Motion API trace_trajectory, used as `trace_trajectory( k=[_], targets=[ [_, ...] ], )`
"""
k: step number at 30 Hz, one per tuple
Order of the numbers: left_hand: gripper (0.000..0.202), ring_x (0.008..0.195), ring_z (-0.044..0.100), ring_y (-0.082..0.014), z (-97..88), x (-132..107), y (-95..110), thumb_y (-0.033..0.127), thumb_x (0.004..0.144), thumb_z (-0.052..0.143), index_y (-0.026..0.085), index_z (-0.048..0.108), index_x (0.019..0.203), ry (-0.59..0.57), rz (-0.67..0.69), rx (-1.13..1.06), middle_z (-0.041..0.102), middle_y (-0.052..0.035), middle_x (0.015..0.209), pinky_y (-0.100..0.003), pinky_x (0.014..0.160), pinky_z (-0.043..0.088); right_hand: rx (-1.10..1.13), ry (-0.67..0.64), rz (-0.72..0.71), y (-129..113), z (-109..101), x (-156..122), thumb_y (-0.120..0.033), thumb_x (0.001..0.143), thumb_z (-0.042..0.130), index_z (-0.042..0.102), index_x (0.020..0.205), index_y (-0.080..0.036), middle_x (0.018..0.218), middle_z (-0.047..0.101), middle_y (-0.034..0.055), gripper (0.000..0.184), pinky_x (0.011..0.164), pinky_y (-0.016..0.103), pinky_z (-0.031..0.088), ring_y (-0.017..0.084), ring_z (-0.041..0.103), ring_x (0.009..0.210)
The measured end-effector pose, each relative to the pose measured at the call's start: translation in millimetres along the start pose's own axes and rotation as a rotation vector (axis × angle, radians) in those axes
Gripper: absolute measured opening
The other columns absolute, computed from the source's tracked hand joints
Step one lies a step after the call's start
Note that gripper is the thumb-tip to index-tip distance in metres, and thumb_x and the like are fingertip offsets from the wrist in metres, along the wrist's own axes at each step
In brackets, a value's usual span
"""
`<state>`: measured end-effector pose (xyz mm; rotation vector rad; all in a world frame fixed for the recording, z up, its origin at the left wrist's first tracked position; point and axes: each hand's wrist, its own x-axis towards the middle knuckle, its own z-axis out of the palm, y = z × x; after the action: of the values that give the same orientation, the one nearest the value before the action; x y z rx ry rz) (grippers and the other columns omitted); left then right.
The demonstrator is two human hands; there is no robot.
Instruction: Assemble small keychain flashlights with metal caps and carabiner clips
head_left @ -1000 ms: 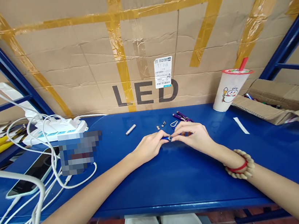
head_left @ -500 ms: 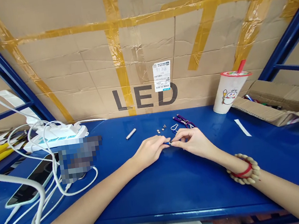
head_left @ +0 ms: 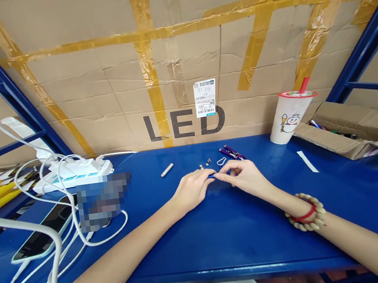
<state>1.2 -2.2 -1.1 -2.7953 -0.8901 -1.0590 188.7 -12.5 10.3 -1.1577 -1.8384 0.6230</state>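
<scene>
My left hand (head_left: 193,188) and my right hand (head_left: 243,177) meet over the middle of the blue table (head_left: 221,230). Between their pinched fingertips is a small blue tube (head_left: 211,175), held at both ends just above the tabletop. Right behind the hands lie a few small silver button cells (head_left: 204,162), a silver clip ring (head_left: 221,161) and purple tubes (head_left: 232,153). A silver tube (head_left: 167,170) lies alone to the left of them. My right wrist wears a beaded bracelet (head_left: 306,213) with a red band.
A drink cup with a red straw (head_left: 290,116) stands at the back right beside an open cardboard box (head_left: 355,131). A white paper strip (head_left: 307,161) lies near it. At the left are a power strip (head_left: 77,171), white cables (head_left: 62,214) and a phone (head_left: 43,233).
Both hands have stayed together on the small blue tube, with the fingers shifting slightly. The view has tilted a little.
</scene>
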Motion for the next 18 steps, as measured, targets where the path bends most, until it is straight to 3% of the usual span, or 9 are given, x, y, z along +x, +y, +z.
trace_trajectory(
  k=[3, 7, 18],
  targets=[
    [0.020, 0.091, 0.061, -0.0175, 2.7, -0.5, -1.2, 0.022, 0.092, 0.035, 0.017, 0.051, 0.103, 0.019, -0.032, 0.034, 0.064, -0.0059, 0.101, -0.030, 0.079, 0.049, -0.026, 0.077, -0.104, -1.5, -2.9, 0.3, -0.041, 0.067, 0.068, 0.068, 0.074, -0.016, 0.072, 0.064, 0.0039, 0.026, 0.044, 0.022, 0.041, 0.008, 0.049, 0.045],
    [0.020, 0.091, 0.061, -0.0168, 3.5, -1.2, -2.4, 0.022, 0.093, 0.034, 0.017, 0.051, 0.102, 0.003, -0.042, 0.038, 0.064, -0.0055, 0.100, -0.029, 0.079, 0.049, -0.057, 0.090, -0.197, -4.3, -4.8, -0.4, -0.039, 0.070, 0.067, 0.069, 0.068, -0.017, 0.073, 0.065, 0.0046, 0.022, 0.045, 0.023, 0.043, 0.008, 0.049, 0.047],
    [0.020, 0.087, 0.061, -0.0184, -0.2, -0.2, -0.1, 0.022, 0.093, 0.031, 0.016, 0.049, 0.099, -0.059, 0.001, 0.034, 0.064, -0.0057, 0.095, -0.030, 0.075, 0.048, 0.008, 0.058, -0.180, -4.8, -4.1, 0.5, -0.035, 0.068, 0.070, 0.070, 0.069, -0.017, 0.069, 0.064, 0.0036, 0.018, 0.042, 0.022, 0.040, 0.009, 0.050, 0.048]
  ],
)
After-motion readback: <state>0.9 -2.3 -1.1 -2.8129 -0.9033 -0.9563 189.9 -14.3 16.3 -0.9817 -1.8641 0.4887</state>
